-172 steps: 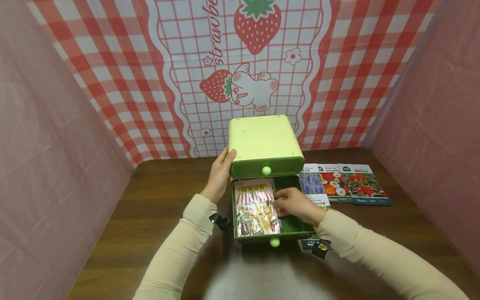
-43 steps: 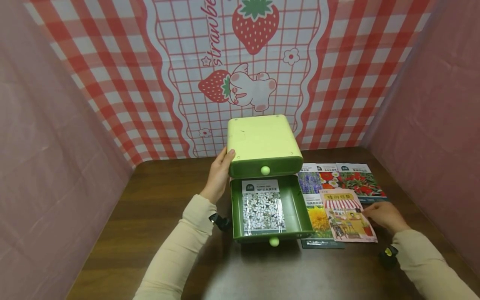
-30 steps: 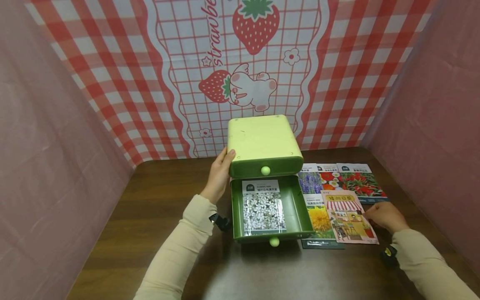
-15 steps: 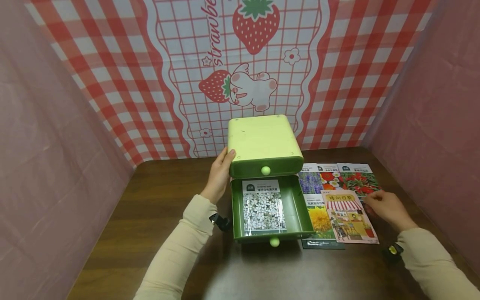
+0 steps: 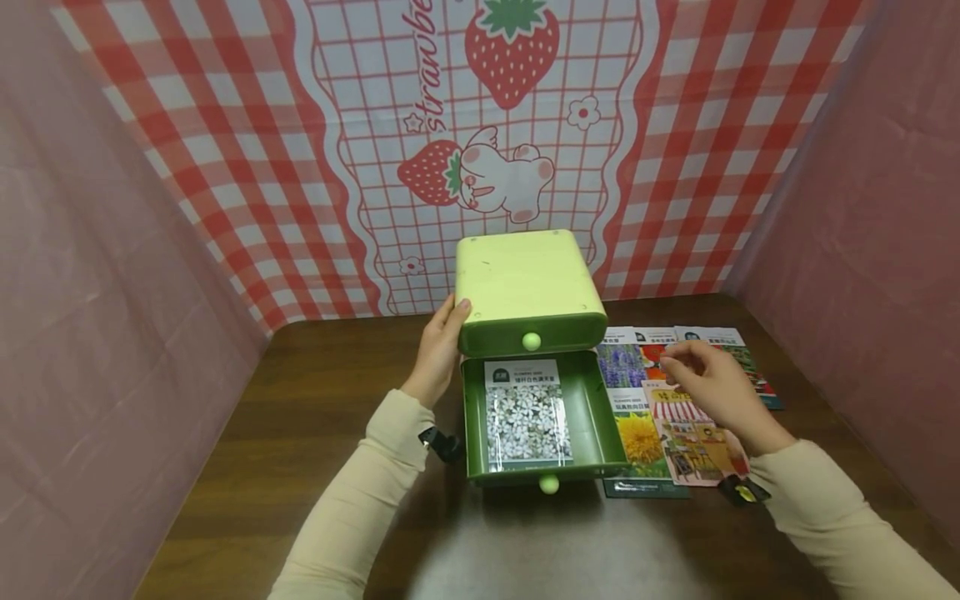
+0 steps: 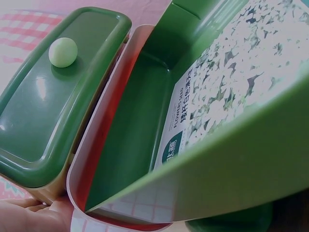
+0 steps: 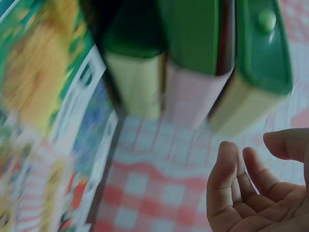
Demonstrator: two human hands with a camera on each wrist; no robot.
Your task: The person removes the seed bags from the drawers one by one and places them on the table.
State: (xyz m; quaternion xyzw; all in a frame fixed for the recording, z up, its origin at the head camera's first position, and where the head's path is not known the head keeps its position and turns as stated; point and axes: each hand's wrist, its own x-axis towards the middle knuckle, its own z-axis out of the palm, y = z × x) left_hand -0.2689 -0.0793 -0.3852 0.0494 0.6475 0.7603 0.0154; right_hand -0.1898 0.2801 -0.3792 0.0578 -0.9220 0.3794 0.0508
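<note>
The left hand (image 5: 437, 354) rests straight fingers on the small green plastic drawer box (image 5: 528, 287). One white-flower seed packet (image 5: 525, 412) lies in its open bottom drawer (image 5: 592, 425). The right hand (image 5: 712, 387), fingers loosely curled and holding nothing, hovers over five packets on the brown bench (image 5: 315, 433).

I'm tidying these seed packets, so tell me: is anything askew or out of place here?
Only slightly: the striped-awning packet lies tilted, overlapping the sunflower packet, unlike the straight row behind. The white-flower packet lies flat in the open drawer.
</note>
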